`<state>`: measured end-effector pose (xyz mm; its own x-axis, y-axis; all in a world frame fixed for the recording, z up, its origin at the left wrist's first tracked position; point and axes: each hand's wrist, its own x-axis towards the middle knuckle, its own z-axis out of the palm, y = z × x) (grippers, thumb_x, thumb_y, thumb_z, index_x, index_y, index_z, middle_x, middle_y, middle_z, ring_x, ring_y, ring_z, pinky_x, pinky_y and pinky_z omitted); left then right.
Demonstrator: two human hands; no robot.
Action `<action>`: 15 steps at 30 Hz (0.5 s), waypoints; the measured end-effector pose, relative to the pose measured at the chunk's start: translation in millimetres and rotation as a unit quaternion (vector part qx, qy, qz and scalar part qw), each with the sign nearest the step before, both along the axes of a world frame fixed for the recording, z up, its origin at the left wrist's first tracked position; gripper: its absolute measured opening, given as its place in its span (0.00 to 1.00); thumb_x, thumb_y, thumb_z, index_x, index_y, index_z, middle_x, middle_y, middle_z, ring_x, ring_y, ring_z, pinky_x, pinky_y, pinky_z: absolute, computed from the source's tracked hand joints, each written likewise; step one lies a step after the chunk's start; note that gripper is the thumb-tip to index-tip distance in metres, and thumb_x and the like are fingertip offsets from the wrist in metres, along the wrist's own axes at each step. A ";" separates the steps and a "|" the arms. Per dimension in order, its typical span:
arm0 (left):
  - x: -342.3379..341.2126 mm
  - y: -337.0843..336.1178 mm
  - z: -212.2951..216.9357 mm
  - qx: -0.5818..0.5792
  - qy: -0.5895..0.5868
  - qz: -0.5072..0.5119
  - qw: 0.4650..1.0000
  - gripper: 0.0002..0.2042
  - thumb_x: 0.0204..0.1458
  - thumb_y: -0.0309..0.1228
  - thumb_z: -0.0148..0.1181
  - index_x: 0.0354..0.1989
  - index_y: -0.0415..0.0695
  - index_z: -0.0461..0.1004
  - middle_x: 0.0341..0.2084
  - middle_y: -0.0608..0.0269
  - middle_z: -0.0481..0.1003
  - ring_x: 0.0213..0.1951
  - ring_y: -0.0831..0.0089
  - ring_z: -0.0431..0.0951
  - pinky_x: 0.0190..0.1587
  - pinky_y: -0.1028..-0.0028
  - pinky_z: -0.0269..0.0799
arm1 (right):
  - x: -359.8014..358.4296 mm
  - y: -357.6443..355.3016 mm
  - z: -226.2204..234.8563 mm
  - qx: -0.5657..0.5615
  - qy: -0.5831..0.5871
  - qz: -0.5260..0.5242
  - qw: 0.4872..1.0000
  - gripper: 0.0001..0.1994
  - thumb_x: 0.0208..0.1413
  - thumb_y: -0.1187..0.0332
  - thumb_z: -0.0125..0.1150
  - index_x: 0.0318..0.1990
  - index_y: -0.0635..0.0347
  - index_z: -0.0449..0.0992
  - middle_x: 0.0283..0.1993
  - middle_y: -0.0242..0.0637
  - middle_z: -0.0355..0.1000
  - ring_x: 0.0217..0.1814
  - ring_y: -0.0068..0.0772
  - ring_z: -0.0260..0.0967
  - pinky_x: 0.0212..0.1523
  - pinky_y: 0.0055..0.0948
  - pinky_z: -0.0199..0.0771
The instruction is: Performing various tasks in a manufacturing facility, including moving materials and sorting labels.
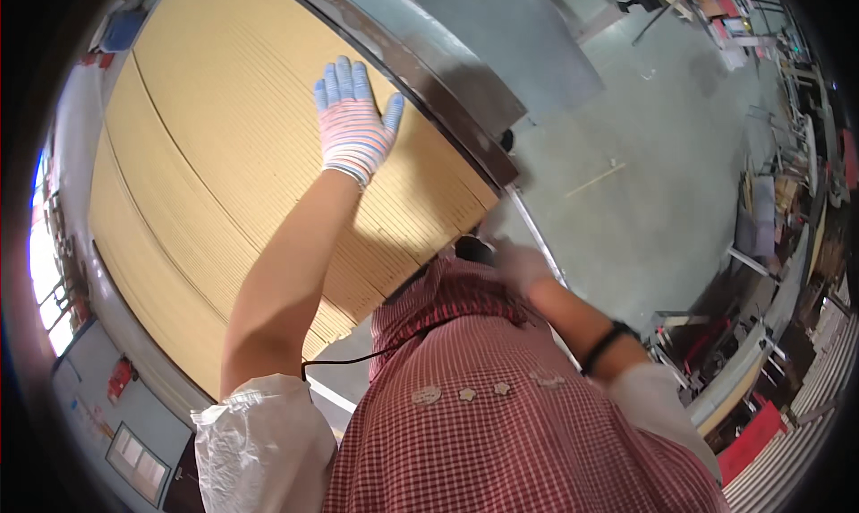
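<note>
Panels (215,92), tan and finely ribbed, lie side by side beneath our left hand (355,126), reaching from the upper left toward our waist. We have that hand palm down on them, in a striped glove with pale blue fingertips, its fingers stretched out and the thumb spread wide, gripping nothing. It sits near the panels' right-hand side, just beside the dark rail (447,110) running along that edge; most of the ribbed surface spreads to its left.

Our right hand (521,267) is blurred, near the panels' lower right corner and close to our checked apron (501,432); we cannot tell whether it holds anything. We wear a black band (610,345) on the right forearm, and grey floor (644,200) shows beyond the rail.
</note>
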<state>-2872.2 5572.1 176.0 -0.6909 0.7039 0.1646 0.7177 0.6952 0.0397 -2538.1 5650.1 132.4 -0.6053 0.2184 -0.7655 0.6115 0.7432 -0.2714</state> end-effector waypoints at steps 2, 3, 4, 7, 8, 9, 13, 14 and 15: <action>3.2 -7.2 -7.0 -0.001 0.006 -0.007 1.000 0.35 0.55 0.50 0.50 0.61 0.32 0.57 0.63 0.38 0.55 0.65 0.44 0.52 0.67 0.54 0.42 | 64.7 11.3 6.5 -0.029 -0.013 -0.087 0.996 0.17 0.62 0.61 0.42 0.50 0.62 0.69 0.41 0.54 0.75 0.43 0.54 0.74 0.43 0.44 0.73; 7.0 -10.8 -13.2 0.005 0.004 -0.014 1.000 0.35 0.54 0.50 0.50 0.61 0.31 0.57 0.63 0.38 0.55 0.65 0.44 0.52 0.67 0.54 0.43 | 92.1 28.2 4.8 -0.039 -0.082 -0.163 0.982 0.17 0.62 0.59 0.42 0.49 0.63 0.69 0.39 0.54 0.75 0.42 0.53 0.74 0.42 0.44 0.73; 4.0 -10.3 -18.0 0.020 0.012 -0.012 1.000 0.35 0.54 0.50 0.51 0.60 0.31 0.58 0.62 0.38 0.55 0.65 0.44 0.52 0.67 0.53 0.43 | 103.7 43.3 9.7 0.036 -0.085 -0.201 0.975 0.18 0.63 0.58 0.42 0.49 0.63 0.69 0.37 0.53 0.75 0.41 0.51 0.75 0.41 0.44 0.73; 3.8 -4.1 -22.7 0.047 0.008 -0.010 0.999 0.33 0.54 0.49 0.51 0.59 0.32 0.60 0.60 0.37 0.58 0.63 0.44 0.55 0.66 0.53 0.46 | 52.7 63.3 82.1 -0.026 0.033 -0.382 0.923 0.20 0.62 0.54 0.46 0.49 0.64 0.67 0.38 0.52 0.75 0.39 0.49 0.75 0.41 0.45 0.72; 2.1 1.9 -20.8 0.054 0.001 -0.015 0.998 0.32 0.54 0.48 0.51 0.58 0.32 0.60 0.60 0.37 0.59 0.63 0.43 0.56 0.65 0.53 0.46 | 22.1 56.2 98.5 -0.028 0.162 -0.351 0.922 0.20 0.61 0.55 0.49 0.48 0.65 0.68 0.40 0.52 0.74 0.40 0.48 0.75 0.41 0.43 0.72; -2.0 9.5 -19.9 0.064 -0.004 -0.017 0.998 0.32 0.54 0.48 0.51 0.57 0.32 0.61 0.59 0.37 0.60 0.62 0.43 0.57 0.65 0.53 0.47 | -14.4 50.0 109.7 -0.026 0.291 -0.311 0.904 0.21 0.59 0.55 0.51 0.47 0.66 0.68 0.43 0.52 0.74 0.40 0.47 0.75 0.41 0.41 0.73; 35.7 -2.2 -30.2 0.081 -0.053 -0.010 0.995 0.31 0.53 0.46 0.52 0.57 0.32 0.61 0.60 0.36 0.58 0.63 0.41 0.56 0.65 0.51 0.47 | -97.7 41.9 157.1 -0.204 0.408 -0.261 0.851 0.16 0.58 0.62 0.55 0.46 0.66 0.72 0.46 0.48 0.73 0.43 0.40 0.73 0.43 0.31 0.72; 62.7 -3.9 -5.9 0.031 -0.166 -0.029 0.985 0.32 0.51 0.45 0.53 0.58 0.32 0.59 0.61 0.36 0.56 0.63 0.41 0.54 0.66 0.51 0.46 | -95.3 50.6 145.9 -0.192 0.442 -0.284 0.829 0.17 0.58 0.61 0.55 0.47 0.66 0.72 0.46 0.47 0.74 0.44 0.40 0.73 0.46 0.32 0.71; 93.2 -4.6 21.2 -0.016 -0.277 -0.050 0.960 0.34 0.49 0.44 0.55 0.60 0.32 0.57 0.62 0.35 0.54 0.64 0.41 0.52 0.66 0.51 0.46 | -91.1 58.7 138.9 -0.175 0.478 -0.304 0.805 0.18 0.59 0.60 0.55 0.48 0.66 0.72 0.46 0.47 0.74 0.44 0.41 0.73 0.49 0.34 0.70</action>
